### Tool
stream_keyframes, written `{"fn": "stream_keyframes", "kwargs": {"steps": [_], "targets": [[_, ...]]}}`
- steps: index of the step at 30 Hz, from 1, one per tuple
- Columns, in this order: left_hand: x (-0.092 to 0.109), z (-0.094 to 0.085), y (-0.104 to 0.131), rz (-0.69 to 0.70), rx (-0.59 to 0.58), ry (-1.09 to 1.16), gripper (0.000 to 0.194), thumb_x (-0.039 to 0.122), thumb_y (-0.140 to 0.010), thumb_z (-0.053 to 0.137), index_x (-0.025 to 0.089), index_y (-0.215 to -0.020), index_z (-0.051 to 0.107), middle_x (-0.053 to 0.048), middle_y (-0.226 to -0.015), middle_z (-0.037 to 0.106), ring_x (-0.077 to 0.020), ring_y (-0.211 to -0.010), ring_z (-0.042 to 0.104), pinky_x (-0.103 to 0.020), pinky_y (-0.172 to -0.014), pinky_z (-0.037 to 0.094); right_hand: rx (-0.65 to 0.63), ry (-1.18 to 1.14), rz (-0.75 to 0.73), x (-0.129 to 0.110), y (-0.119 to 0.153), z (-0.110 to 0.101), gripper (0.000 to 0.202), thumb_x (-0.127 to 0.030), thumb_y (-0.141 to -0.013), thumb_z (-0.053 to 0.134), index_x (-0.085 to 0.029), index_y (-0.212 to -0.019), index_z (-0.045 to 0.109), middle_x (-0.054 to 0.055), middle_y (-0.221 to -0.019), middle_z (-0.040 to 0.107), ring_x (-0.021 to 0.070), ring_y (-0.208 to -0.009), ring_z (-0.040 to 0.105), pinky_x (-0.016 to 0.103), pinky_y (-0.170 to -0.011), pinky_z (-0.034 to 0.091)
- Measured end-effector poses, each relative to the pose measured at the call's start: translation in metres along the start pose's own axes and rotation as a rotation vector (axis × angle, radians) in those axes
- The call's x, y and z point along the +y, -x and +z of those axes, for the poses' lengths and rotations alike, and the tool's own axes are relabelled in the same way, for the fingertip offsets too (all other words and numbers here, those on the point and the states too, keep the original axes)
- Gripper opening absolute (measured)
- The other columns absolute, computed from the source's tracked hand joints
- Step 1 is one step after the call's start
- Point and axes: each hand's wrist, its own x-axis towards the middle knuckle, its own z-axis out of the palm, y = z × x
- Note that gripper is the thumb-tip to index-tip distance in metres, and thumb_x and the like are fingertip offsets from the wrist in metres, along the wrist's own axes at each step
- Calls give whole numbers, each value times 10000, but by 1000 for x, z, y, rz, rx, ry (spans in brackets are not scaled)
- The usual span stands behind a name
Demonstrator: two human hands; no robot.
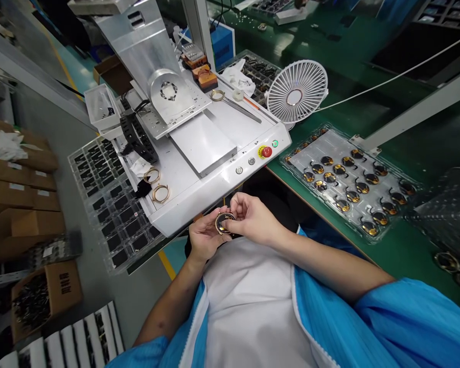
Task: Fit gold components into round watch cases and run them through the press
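Note:
Close to my body, in front of the white machine, my left hand (204,237) grips a round watch case (224,224) with a gold-coloured rim and a dark inside. My right hand (253,220) is closed at the same case, its thumb pressed on the dark face and its fingers curled at the rim. Parts of the case are hidden behind the fingers. On the machine's left front corner lie two gold-coloured rings (160,193), near a black cloth-like piece (143,188).
The white machine (191,202) carries a metal press fixture (168,94) and a red button (267,152). Right of it stand a white fan (297,92) and a clear tray (352,217) with several round gold-and-black parts. Trays of dark parts (118,204) lie left; boxes (63,286) stand beyond.

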Motion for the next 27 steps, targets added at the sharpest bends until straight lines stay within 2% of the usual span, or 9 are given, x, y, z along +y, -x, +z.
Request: {"fn": "stream_keyframes", "kwargs": {"steps": [4, 9, 11, 15, 18, 21, 23, 26, 27], "targets": [[-1, 0, 1, 11, 33, 5, 612, 276, -557, 1018, 327, -1129, 805, -59, -1111, 818, -257, -984, 806, -344, -863, 680, -17, -37, 61, 2, -3, -4, 446, -233, -587, 881, -213, -762, 471, -85, -586, 621, 77, -498, 575, 186, -494, 460], [0, 1, 6, 34, 24, -42, 561, 225, -619, 987, 339, -1137, 802, -54, -1150, 805, -251, -1012, 799, -347, -894, 673, -92, 71, 253, 7, -4, -17, 509, -431, -581, 971, -187, -767, 565, -2, -585, 690, 126, -506, 646, 195, -439, 516], [1, 1, 7, 3, 20, -71, 552, 220, -615, 987, 323, -1126, 807, -68, -1138, 807, -263, -1015, 799, -379, -917, 668, -102, 36, 266, 10, -3, -19, 530, -483, -582, 970, -184, -699, 548, 14, -564, 688, 112, -471, 622, 188, -417, 517], [2, 0, 6, -63, 13, -146, 537, 221, -619, 982, 296, -1122, 809, -90, -1120, 812, -293, -1042, 791, -482, -1014, 626, -53, -58, 258, 18, -3, -18, 620, -518, -502, 1000, -194, -641, 490, -6, -499, 650, 96, -404, 574, 178, -366, 505], [1, 3, -1, -54, 42, -111, 524, 243, -618, 987, 298, -1111, 815, -82, -1132, 813, -297, -1093, 776, -477, -1042, 609, -84, -88, 238, 18, -12, -18, 619, -515, -487, 1008, -185, -641, 508, -2, -504, 658, 110, -417, 600, 193, -373, 535], [5, 9, -8, -79, 135, -43, 501, 310, -667, 968, 276, -1141, 808, -93, -1165, 808, -293, -1104, 771, -445, -1004, 627, -145, -39, 242, 6, -34, -27, 586, -489, -493, 1019, -165, -742, 599, 18, -560, 695, 145, -453, 643, 208, -353, 542], [11, 12, -12, -135, 166, 13, 476, 346, -725, 935, 266, -1172, 794, -99, -1179, 802, -299, -1109, 767, -455, -992, 629, -64, -7, 202, -8, -52, -39, 554, -458, -554, 1013, -166, -809, 618, 17, -576, 702, 140, -432, 626, 197, -316, 510], [22, 13, -15, -259, 135, 56, 454, 314, -768, 904, 281, -1202, 775, -82, -1171, 790, -305, -1079, 777, -458, -914, 659, 187, -34, 79, -32, -79, -55, 439, -400, -731, 944, -193, -778, 560, -4, -537, 668, 97, -367, 544, 180, -302, 481], [24, 11, -15, -282, 116, 45, 484, 278, -754, 913, 290, -1216, 767, -73, -1163, 787, -290, -1042, 788, -435, -882, 669, 235, -47, 54, -39, -87, -59, 413, -379, -782, 913, -198, -764, 542, -6, -524, 656, 90, -359, 529, 176, -306, 477]]}}
